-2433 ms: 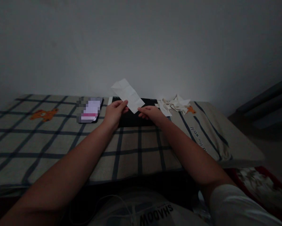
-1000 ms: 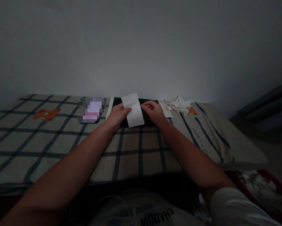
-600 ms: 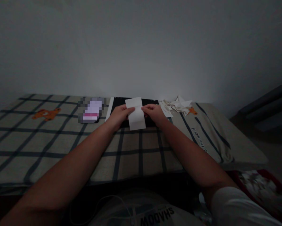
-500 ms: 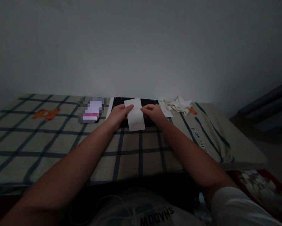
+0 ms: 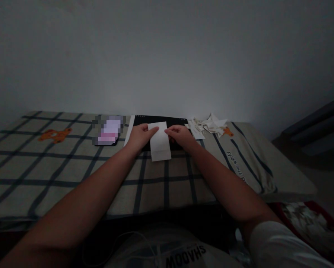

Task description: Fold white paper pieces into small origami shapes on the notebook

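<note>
A white sheet of paper (image 5: 160, 145), oblong and lightly creased, is held up between both hands. My left hand (image 5: 141, 134) pinches its upper left edge, with the thumb lying across the front. On the opposite edge, my right hand (image 5: 180, 134) grips the paper near the top between thumb and fingertips. The fingers behind the paper are partly hidden. Beneath the hands lies a flat black panel (image 5: 161, 119) with small white marks along its far edge and a white strip at its left side.
To the left lies a phone (image 5: 109, 131) with its screen lit and blurred. Crumpled paper pieces (image 5: 210, 124) are heaped to the right of the panel. A checked cloth (image 5: 80, 167) covers the table up to the wall. Whitish scraps (image 5: 303, 219) lie in something red at lower right.
The paper has shifted slightly down towards me and stands straighter. My left thumb and right fingertips sit nearer its top edge than before.
</note>
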A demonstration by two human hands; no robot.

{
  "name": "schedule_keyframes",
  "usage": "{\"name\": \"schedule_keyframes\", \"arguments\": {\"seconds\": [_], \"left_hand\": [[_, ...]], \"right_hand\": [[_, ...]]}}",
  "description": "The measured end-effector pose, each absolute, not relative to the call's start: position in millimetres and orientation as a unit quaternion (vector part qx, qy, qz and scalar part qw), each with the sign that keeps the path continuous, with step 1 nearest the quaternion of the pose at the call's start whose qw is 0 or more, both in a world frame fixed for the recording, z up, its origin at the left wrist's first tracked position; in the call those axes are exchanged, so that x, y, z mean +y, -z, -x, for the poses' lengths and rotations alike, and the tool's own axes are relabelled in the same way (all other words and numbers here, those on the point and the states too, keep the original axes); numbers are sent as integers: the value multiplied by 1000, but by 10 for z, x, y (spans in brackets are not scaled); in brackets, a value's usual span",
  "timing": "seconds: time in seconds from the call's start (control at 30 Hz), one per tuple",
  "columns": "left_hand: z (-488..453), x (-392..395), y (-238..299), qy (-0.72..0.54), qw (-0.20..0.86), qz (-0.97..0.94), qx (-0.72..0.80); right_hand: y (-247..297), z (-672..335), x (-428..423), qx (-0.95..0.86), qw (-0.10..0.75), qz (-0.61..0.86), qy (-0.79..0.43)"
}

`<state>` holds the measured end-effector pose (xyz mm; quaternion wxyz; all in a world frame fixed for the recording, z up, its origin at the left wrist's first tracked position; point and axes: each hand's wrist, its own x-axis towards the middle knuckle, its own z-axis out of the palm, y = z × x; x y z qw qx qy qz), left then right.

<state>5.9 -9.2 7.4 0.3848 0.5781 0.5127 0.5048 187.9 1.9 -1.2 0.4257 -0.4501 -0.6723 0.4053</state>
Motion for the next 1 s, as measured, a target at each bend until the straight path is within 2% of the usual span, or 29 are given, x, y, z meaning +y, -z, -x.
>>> {"name": "schedule_keyframes", "arguments": {"seconds": [0.17, 0.37, 0.67, 1.0], "left_hand": [[-44, -71, -49, -488, 406, -593, 496], [-72, -77, -48, -495, 430, -574, 491], [-46, -38, -101, -526, 574, -457, 430], [-35, -40, -131, -514, 613, -449, 398]], "right_hand": [[-7, -1858, 13, -640, 434, 447, -450], [-5, -1864, 29, -630, 469, 451, -425], [22, -1853, 54, -584, 516, 473, -410], [71, -1868, 91, -575, 510, 493, -409]]}}
